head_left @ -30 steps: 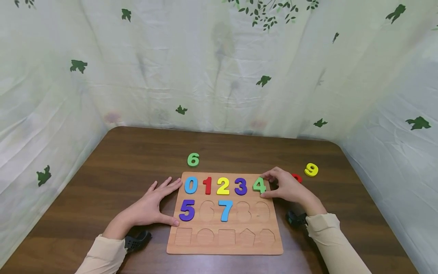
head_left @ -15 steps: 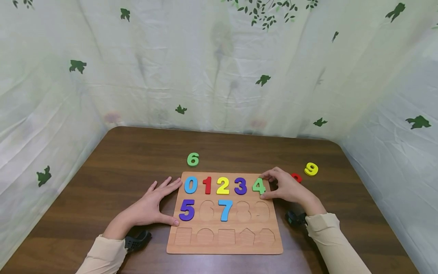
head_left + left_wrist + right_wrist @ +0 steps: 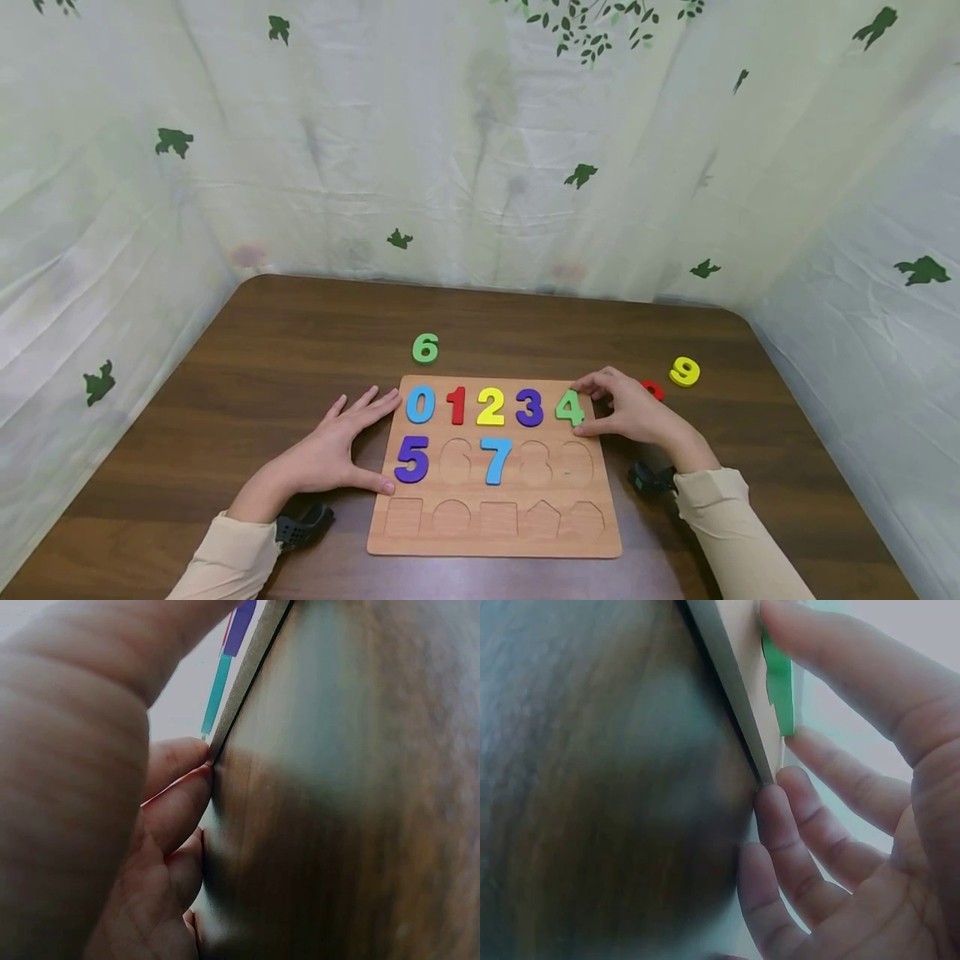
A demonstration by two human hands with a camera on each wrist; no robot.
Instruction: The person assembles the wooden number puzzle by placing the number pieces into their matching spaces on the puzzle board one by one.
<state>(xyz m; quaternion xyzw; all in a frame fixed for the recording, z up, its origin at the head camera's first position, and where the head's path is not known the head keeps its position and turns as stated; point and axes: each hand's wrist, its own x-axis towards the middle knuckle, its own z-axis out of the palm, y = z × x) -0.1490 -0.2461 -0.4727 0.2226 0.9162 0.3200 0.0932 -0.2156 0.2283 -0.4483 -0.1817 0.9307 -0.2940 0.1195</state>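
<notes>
Head view shifted slightly; green 4 (image 3: 573, 412) top-away, long axis fore-aft; right grip (image 3: 637, 408) pinches it, left grip (image 3: 330, 450) splayed.

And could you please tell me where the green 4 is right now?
In the head view, the green 4 is at the top right of the board, just right of the purple 3, held by the right hand.

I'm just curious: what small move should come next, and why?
Perhaps the right hand should lightly press the green 4 down: it's pinched at the end of the board's top row, beside the purple 3, but whether it's fully in is unclear.
</notes>
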